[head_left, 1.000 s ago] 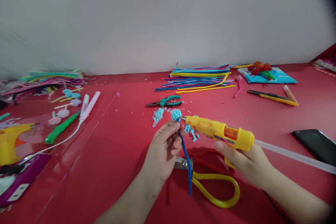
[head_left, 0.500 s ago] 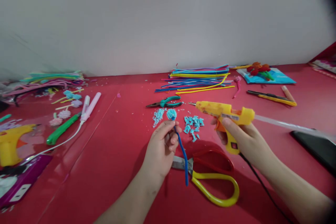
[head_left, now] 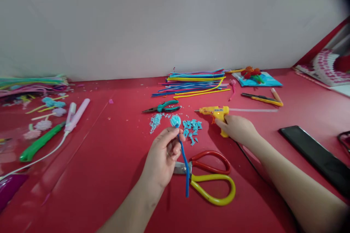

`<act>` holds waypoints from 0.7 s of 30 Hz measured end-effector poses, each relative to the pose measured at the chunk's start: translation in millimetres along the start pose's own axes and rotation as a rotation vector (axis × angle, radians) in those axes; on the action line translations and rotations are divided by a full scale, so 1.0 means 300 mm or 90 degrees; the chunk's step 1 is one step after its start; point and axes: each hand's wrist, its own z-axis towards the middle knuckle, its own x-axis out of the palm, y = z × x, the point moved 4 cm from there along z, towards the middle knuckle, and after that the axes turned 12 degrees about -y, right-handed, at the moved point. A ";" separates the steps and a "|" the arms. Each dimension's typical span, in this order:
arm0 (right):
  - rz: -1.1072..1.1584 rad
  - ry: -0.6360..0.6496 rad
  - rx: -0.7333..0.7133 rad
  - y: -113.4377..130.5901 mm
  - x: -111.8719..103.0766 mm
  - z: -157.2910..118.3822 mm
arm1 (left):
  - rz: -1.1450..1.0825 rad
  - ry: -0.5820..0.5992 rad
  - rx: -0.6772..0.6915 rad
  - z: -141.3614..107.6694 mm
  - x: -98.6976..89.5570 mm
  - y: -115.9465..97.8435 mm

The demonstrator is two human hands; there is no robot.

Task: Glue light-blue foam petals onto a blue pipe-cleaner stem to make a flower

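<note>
Between thumb and fingers, my left hand (head_left: 164,153) pinches a blue pipe cleaner stem (head_left: 183,153) topped by a light-blue fuzzy flower head (head_left: 175,120). My right hand (head_left: 239,129) is at the grip of a yellow hot glue gun (head_left: 216,111), which appears to lie on its side on the table, nozzle pointing left. Some fingers are hidden behind the hand. A clear glue stick (head_left: 253,110) sticks out of the gun's back. Short light-blue pipe cleaner pieces (head_left: 192,126) lie right of the flower head, blue fluff (head_left: 155,122) to its left. Scissors (head_left: 213,189) with red and yellow handles rest below.
Teal-handled pliers (head_left: 164,107) lie beyond the fluff. Behind them is a bundle of pipe cleaners (head_left: 194,83). A black phone (head_left: 314,156) and a utility knife (head_left: 262,99) lie at right. On the left are a pink corded tool (head_left: 78,115) and a green-handled tool (head_left: 42,142).
My right hand has lowered the glue gun onto the table, further from me. My left hand still holds the flower stem. The view has turned somewhat to the right.
</note>
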 end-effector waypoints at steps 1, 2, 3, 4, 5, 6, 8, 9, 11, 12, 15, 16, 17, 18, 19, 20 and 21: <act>-0.025 -0.010 -0.014 0.008 -0.009 -0.008 | 0.007 0.006 0.003 -0.001 0.003 0.001; -0.043 -0.025 -0.030 0.019 -0.019 -0.018 | 0.015 0.010 0.007 -0.001 0.006 0.002; -0.052 -0.042 -0.052 0.035 -0.030 -0.031 | 0.024 0.012 0.011 -0.002 0.009 0.003; -0.051 -0.056 -0.083 0.056 -0.038 -0.046 | 0.033 0.012 0.016 -0.003 0.011 0.003; -0.040 -0.065 -0.123 0.081 -0.043 -0.063 | 0.043 0.012 0.020 -0.004 0.013 0.003; -0.019 -0.062 -0.174 0.111 -0.043 -0.083 | 0.052 0.012 0.024 -0.004 0.014 0.003; 0.041 -0.024 -0.297 0.174 -0.026 -0.129 | 0.062 0.013 0.029 -0.006 0.016 0.004; 0.067 -0.003 -0.354 0.203 -0.013 -0.151 | 0.065 0.012 0.030 -0.006 0.016 0.004; 0.142 0.007 -0.468 0.253 0.008 -0.189 | 0.066 0.011 0.032 -0.007 0.016 0.005; 0.173 0.003 -0.496 0.268 0.017 -0.199 | 0.067 0.010 0.033 -0.008 0.016 0.006; 0.234 -0.004 -0.501 0.286 0.042 -0.201 | 0.074 0.013 0.029 -0.009 0.018 0.010; 0.250 0.001 -0.490 0.285 0.046 -0.196 | 0.077 0.014 0.027 -0.009 0.018 0.011; 0.273 0.005 -0.477 0.283 0.047 -0.191 | 0.082 0.014 0.026 -0.008 0.018 0.012; 0.301 0.008 -0.459 0.277 0.045 -0.186 | 0.089 0.012 0.027 -0.007 0.017 0.013; 0.332 0.014 -0.438 0.271 0.039 -0.180 | 0.098 0.011 0.032 -0.006 0.015 0.013; 0.363 0.021 -0.416 0.263 0.032 -0.176 | 0.109 0.008 0.038 -0.004 0.012 0.013; 0.388 0.029 -0.398 0.255 0.022 -0.173 | 0.121 0.005 0.044 -0.002 0.009 0.014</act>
